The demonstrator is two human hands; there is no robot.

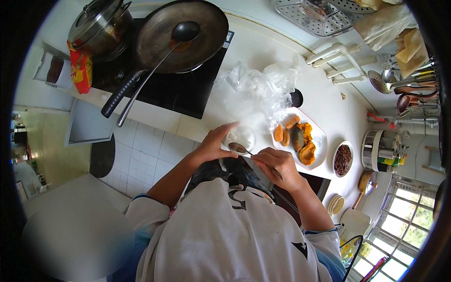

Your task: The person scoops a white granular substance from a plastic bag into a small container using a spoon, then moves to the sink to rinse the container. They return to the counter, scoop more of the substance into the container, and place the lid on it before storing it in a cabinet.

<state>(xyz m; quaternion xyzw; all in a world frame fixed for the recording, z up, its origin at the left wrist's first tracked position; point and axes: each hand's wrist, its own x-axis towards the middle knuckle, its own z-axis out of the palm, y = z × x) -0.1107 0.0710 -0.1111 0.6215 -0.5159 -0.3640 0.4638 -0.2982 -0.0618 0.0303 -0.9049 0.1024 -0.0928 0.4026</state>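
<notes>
My left hand (pixel 215 142) curls round a small round white cup or bowl (pixel 243 136) at the counter's front edge, fingers and thumb on its side. Between the fingers of my right hand (pixel 278 165) is a metal spoon (pixel 250 152), its bowl tilted at the cup's near rim. What the cup holds is hard to tell. Crumpled clear plastic bags (pixel 253 91) lie just beyond the cup. To the right, a white octagonal plate (pixel 320 135) bears orange pieces, seemingly sweet potato, and cooked pumpkin (pixel 307 153) with green rind.
A wok (pixel 151 42) with a ladle (pixel 186 31) sits on the black cooktop (pixel 190 95), its handle jutting over the front edge. Beside it stands a lidded steel pot (pixel 102 31). A bowl of dark reddish grains (pixel 342 160) is at right; utensils hang along the wall.
</notes>
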